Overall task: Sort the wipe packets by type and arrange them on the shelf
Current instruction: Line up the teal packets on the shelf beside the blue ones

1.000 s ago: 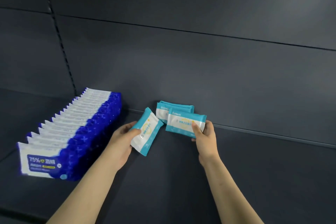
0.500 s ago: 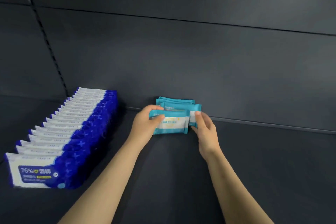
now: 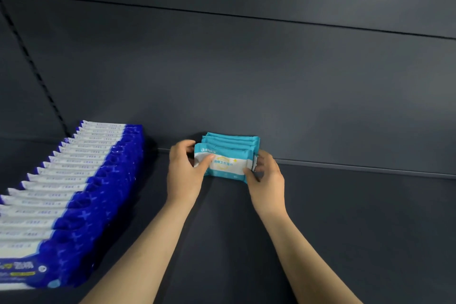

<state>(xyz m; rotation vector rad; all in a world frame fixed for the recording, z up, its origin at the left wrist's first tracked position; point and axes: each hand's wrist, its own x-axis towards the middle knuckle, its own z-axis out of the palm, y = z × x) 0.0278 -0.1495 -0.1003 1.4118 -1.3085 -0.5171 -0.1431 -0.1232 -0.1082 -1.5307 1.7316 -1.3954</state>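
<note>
Front teal packet: stands upright on its long edge, printed white face toward the camera, at the near end of a short file of teal packets. The file sits on the shelf, hard against the foot of the dark back panel. Three or four packets stand behind the front one (exact count cannot be told; only their top edges show).

Left hand: grips the front packet's left end, thumb laid across the white face, fingers curled over the top corner. Right hand: grips the right end, thumb at the lower right corner, fingers wrapped behind. Whether those fingers also reach the packets further back cannot be told. Both forearms enter from the lower edge of the view.

Blue-and-white packets: one long row, upright, overlapping front to back, running from the back panel toward the near left corner of the shelf. Well apart from the teal file, with bare shelf between. The nearest packet's label is partly cut off by the frame.
</note>
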